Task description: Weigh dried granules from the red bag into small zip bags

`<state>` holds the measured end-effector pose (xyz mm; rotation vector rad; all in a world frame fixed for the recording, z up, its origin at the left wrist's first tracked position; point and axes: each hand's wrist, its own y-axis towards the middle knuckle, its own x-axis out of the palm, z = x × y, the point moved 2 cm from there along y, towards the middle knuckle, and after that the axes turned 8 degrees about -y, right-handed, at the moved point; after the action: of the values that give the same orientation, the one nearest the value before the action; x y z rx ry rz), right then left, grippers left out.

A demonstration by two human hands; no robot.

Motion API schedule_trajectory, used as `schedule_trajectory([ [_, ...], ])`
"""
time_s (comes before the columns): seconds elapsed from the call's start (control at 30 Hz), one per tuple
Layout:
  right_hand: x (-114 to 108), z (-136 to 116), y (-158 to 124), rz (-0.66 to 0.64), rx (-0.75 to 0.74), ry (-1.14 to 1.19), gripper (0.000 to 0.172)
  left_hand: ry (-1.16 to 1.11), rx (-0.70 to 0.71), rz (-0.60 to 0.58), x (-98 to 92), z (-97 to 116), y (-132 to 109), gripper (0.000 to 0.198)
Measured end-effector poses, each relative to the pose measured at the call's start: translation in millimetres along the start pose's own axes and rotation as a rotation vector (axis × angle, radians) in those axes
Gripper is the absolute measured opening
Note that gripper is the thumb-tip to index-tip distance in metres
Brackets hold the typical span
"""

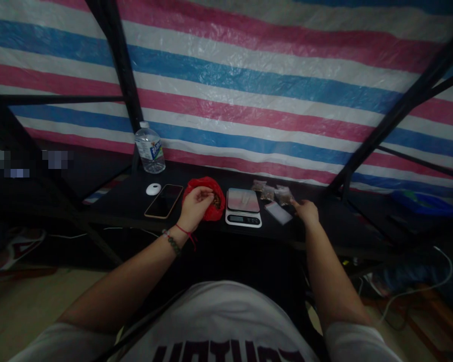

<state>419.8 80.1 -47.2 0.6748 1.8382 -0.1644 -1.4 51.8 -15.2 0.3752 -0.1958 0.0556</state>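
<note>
My left hand point(197, 203) is at the red plastic bag point(207, 185), its fingers drawn together over the bag's opening. Small brown pieces point(217, 201) show inside; whether any are between my fingertips is too small to make out. Right of the bag stands a white digital scale point(243, 219) with a small clear bag point(245, 199) apparently lying on its plate. My right hand point(306, 211) pinches the edge of a small clear bag point(284, 195) of brown contents. Beside it lie similar filled bags point(267, 192) and a flat stack of clear bags point(278, 213).
On the black table point(196, 236), a dark phone point(164, 201), a white round case point(153, 189) and a clear plastic bottle point(150, 148) stand left. Black metal posts point(123, 65) frame both sides. Behind hangs a striped plastic sheet point(241, 105). A blue item point(419, 202) lies far right.
</note>
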Motion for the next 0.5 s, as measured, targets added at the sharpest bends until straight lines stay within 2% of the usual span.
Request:
schedule_trajectory([
  [0.07, 10.3, 13.2, 0.9, -0.074, 0.035, -0.109, 0.057, 0.05, 0.01, 0.018, -3.3, -2.6, 3.1, 0.023],
  [0.17, 16.1, 19.0, -0.4, -0.051, -0.045, -0.11, 0.045, 0.199, 0.069, -0.021, -8.4, -3.6, 7.9, 0.02],
  [0.3, 21.4, 7.9, -5.8, 0.013, -0.26, -0.147, 0.036, 0.548, 0.195, -0.272, -12.9, 0.9, 10.5, 0.024],
  [0.37, 25.9, 2.2, -9.6, -0.001, -0.3, -0.18, 0.036, 0.766, 0.242, -0.403, -16.0, 2.2, 10.6, 0.027],
  [0.5, 31.7, -6.2, -15.2, -0.048, -0.285, -0.188, 0.038, 1.114, 0.142, -0.546, -26.4, -1.8, 14.2, 0.024],
])
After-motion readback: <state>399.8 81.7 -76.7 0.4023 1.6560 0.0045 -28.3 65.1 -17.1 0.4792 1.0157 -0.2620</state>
